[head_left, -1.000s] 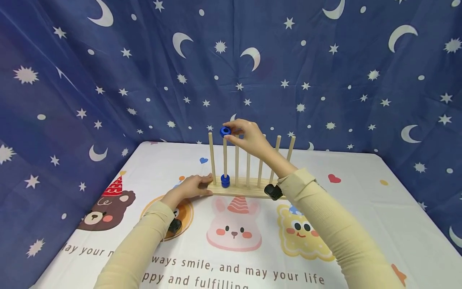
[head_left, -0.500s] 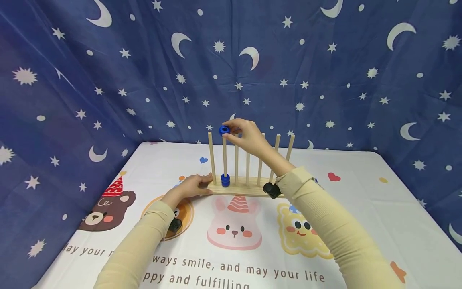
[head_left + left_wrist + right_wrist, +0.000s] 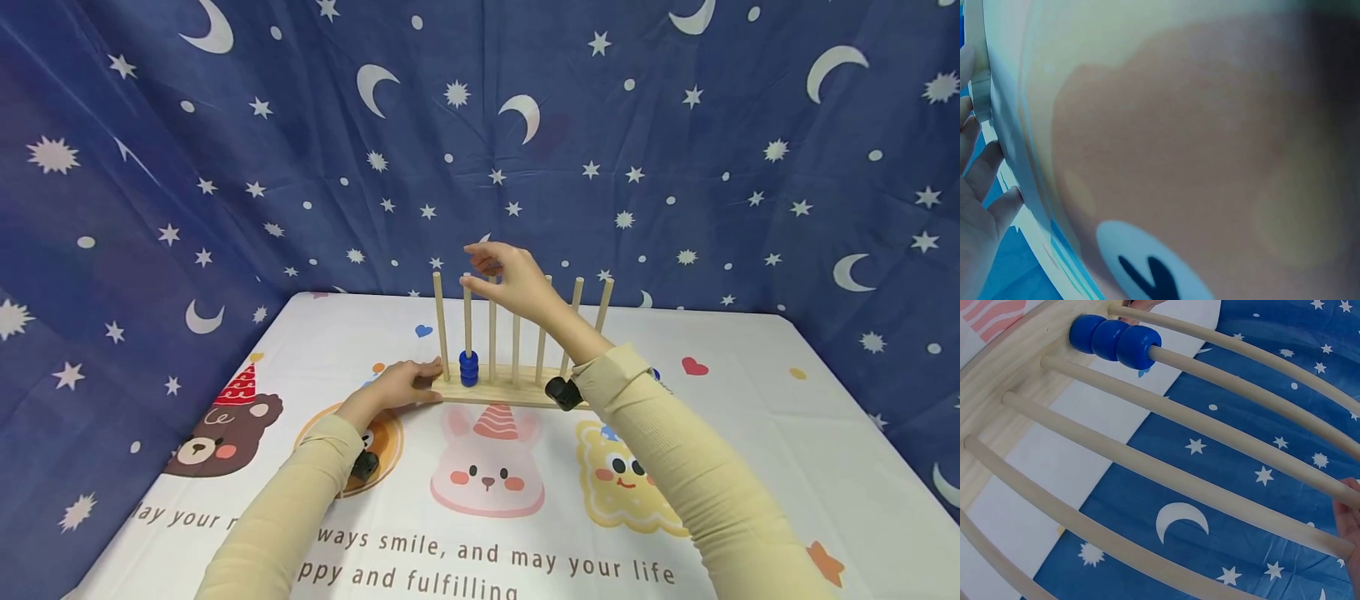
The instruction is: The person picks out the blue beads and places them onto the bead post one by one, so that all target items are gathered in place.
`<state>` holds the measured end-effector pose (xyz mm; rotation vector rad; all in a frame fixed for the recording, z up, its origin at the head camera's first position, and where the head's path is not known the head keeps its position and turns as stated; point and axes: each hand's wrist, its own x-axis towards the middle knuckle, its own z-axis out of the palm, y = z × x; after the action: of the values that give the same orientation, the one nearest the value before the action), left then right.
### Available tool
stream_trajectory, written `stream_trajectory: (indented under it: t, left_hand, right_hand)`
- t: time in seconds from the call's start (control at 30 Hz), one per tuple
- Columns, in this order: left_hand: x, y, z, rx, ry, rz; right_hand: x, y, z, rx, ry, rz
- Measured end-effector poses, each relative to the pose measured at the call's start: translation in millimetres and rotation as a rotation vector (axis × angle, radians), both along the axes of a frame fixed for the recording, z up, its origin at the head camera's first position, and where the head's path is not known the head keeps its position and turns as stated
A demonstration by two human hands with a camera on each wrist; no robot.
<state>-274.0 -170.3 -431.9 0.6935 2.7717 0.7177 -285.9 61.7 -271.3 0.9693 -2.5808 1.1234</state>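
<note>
So, three blue beads [image 3: 468, 369] encircle one peg [image 3: 468, 321] below the right hand [image 3: 517, 284]

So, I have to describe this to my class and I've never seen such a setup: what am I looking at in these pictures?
There is no machine here, just a person's two bare hands. The wide picture comes from a camera on the head; the other two come from cameras on each wrist. On the printed white cloth stands a wooden rack with upright pegs. Three blue beads are stacked on the second peg from the left. The left hand holds the rack's left end. The right hand is near that peg's top, holding nothing. Something blue peeks out past the right sleeve, too hidden to name.
</note>
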Motion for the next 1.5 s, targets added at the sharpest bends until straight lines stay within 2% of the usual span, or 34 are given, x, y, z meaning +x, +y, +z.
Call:
stream_trajectory:
  t: [0.53,0.73,0.97,1.27,1.5]
  left_hand:
    - [2.2,0.0,2.6,0.004,-0.002,0.008]
    - [2.3,1.5,2.8,0.026,-0.022,0.026]
    - [2.8,1.7,1.8,0.016,-0.011,0.01]
    - [0.2,0.3,2.8,0.031,-0.008,0.001]
    - [-0.1,-0.7,0.5,0.031,-0.015,0.002]
  right_hand:
    - [1.4,-0.3,1.4,0.035,0.008,0.02]
    - [0.2,1.1,0.4,0.012,0.002,0.026]
    - [1.8,1.4,-0.3,0.004,-0.001,0.01]
    - [3.6,3.9,-5.8,-0.076,0.044,-0.007]
    - [4.6,5.4,-9.6,-0.158,0.045,0.043]
